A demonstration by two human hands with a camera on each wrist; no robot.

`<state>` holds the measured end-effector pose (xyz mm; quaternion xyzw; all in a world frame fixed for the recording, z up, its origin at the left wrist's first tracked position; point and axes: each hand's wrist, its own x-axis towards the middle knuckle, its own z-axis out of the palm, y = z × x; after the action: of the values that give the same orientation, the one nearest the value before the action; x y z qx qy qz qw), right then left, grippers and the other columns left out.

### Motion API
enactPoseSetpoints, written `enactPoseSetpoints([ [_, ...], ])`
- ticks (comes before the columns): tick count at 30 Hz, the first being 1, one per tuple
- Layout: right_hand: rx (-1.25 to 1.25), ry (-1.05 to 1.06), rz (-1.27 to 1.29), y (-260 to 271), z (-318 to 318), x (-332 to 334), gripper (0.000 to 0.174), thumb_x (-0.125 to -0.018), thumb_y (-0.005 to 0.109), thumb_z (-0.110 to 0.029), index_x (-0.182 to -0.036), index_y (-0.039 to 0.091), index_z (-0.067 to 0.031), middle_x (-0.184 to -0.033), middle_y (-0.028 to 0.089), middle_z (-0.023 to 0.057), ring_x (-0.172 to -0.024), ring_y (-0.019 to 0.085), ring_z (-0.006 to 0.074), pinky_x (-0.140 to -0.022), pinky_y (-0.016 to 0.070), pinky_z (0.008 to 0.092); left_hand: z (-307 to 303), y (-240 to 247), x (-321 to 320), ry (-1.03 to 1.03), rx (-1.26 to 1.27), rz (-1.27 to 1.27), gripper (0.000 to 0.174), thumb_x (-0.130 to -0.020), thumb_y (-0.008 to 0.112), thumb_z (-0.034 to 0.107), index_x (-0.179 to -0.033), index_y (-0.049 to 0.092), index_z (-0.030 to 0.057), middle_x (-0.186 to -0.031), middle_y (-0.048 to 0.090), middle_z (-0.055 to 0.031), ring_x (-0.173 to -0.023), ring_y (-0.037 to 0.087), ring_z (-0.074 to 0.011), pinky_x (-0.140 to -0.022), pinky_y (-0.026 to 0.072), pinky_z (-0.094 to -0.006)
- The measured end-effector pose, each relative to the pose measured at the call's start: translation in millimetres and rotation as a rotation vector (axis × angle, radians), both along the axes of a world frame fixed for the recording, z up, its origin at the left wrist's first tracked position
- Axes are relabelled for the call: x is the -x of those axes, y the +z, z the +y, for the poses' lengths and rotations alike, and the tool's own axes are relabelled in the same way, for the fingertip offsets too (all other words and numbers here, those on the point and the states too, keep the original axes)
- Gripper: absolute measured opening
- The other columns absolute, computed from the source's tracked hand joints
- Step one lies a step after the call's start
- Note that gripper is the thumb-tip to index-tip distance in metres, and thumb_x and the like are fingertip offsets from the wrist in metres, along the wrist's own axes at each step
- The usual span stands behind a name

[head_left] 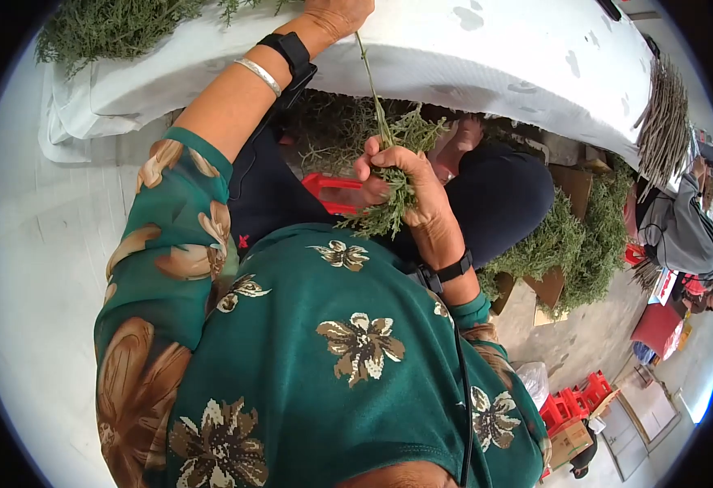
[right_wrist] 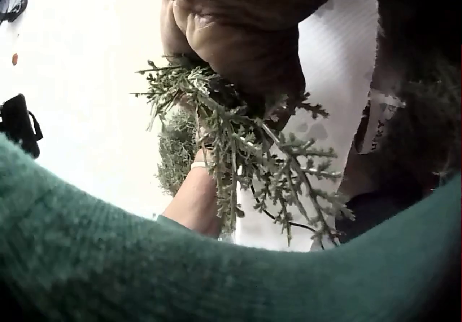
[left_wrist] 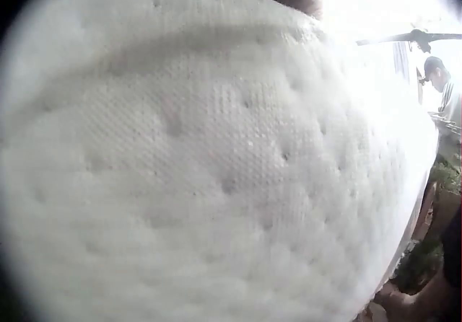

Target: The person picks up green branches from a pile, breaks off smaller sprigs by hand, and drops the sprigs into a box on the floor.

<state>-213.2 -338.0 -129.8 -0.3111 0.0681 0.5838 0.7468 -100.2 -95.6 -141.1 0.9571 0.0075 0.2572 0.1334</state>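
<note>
My right hand (head_left: pixel 421 185) grips a leafy green sprig (head_left: pixel 399 193) above my lap, its fingers curled round the stem. A thin bare stem (head_left: pixel 370 77) runs from it up to my left hand (head_left: pixel 337 12), whose closed fingers hold that end at the table's edge. The top of the head view cuts off part of the left hand. Under the right hand (right_wrist: pixel 238 41), the small scaly leaves (right_wrist: pixel 238 145) hang in several branches in the right wrist view. The left wrist view is mostly filled by the white table cover (left_wrist: pixel 202 156).
Cut greenery (head_left: pixel 112 28) lies on the white-covered table (head_left: pixel 486 65) at the upper left. A bundle of bare sticks (head_left: pixel 664 122) stands at its right end. More greenery (head_left: pixel 596 244) sits on the floor at right, near another person (head_left: pixel 686 224). A red stool (head_left: pixel 324 183) shows between my legs.
</note>
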Motion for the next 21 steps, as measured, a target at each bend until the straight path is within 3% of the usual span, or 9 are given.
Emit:
enactPoseSetpoints([
  [6,0.157,-0.076,-0.245,16,-4,11,0.012,-0.077,0.051,-0.008,-0.088,0.052,-0.0031,-0.072,0.059,0.0116,-0.05,0.045,0.0115,-0.045,0.0343,0.0231,2,-2,5,-0.03,-0.002,-0.014,0.022,-0.085,0.041,0.007,-0.097,0.058,-0.0016,-0.073,0.059,-0.0225,-0.066,0.059,-0.0377,-0.059,0.0487,-0.0466],
  [9,0.212,-0.126,-0.553,20,-6,14,0.011,-0.078,0.052,-0.01,-0.086,0.054,-0.0026,-0.069,0.059,0.0108,-0.054,0.049,0.0118,-0.048,0.0369,0.0231,-1,-1,10,-0.025,-0.002,-0.029,0.021,-0.084,0.042,0.007,-0.095,0.058,-0.0015,-0.071,0.059,-0.0218,-0.065,0.058,-0.0375,-0.058,0.049,-0.0459],
  [10,0.208,-0.126,-0.558,20,-7,13,0.011,-0.078,0.052,-0.01,-0.086,0.054,-0.0026,-0.069,0.059,0.0108,-0.054,0.049,0.0118,-0.048,0.0369,0.0231,-1,1,13,-0.009,-0.003,-0.025,0.021,-0.084,0.042,0.007,-0.094,0.058,-0.0014,-0.07,0.059,-0.0213,-0.064,0.058,-0.0374,-0.057,0.0491,-0.0455],
  [13,0.24,-0.059,-0.153,13,-11,8,0.012,-0.08,0.053,-0.013,-0.08,0.055,-0.0014,-0.068,0.059,0.0107,-0.055,0.051,0.0132,-0.049,0.0396,0.0246,7,-16,3,0.02,-0.058,-0.029,0.019,-0.083,0.043,0.006,-0.092,0.058,-0.001,-0.067,0.059,-0.0203,-0.062,0.059,-0.0369,-0.056,0.0495,-0.0448],
  [14,0.239,-0.064,-0.158,6,-10,8,0.012,-0.08,0.053,-0.013,-0.08,0.055,-0.0014,-0.068,0.059,0.0107,-0.055,0.051,0.0132,-0.049,0.0396,0.0246,12,-30,-5,0.034,-0.109,-0.03,0.018,-0.083,0.043,0.006,-0.091,0.058,-0.0007,-0.066,0.059,-0.0198,-0.061,0.059,-0.0365,-0.055,0.0498,-0.0444],
  [18,0.318,-0.09,-0.366,-14,-3,15,0.015,-0.08,0.054,-0.015,-0.074,0.055,-0.001,-0.066,0.059,0.0112,-0.05,0.051,0.0142,-0.045,0.0395,0.0253,7,-4,-5,0.02,-0.1,-0.059,0.018,-0.082,0.044,0.007,-0.089,0.059,0.0003,-0.066,0.059,-0.0194,-0.061,0.06,-0.0358,-0.055,0.0504,-0.0437],
  [21,0.303,-0.058,-0.259,3,-18,14,0.019,-0.081,0.054,-0.017,-0.072,0.054,-0.0008,-0.065,0.059,0.0113,-0.047,0.049,0.0135,-0.043,0.0378,0.0246,1,-6,5,0.006,-0.066,-0.07,0.018,-0.082,0.045,0.007,-0.089,0.06,0.0008,-0.066,0.06,-0.0197,-0.061,0.06,-0.0355,-0.056,0.0507,-0.0434],
])
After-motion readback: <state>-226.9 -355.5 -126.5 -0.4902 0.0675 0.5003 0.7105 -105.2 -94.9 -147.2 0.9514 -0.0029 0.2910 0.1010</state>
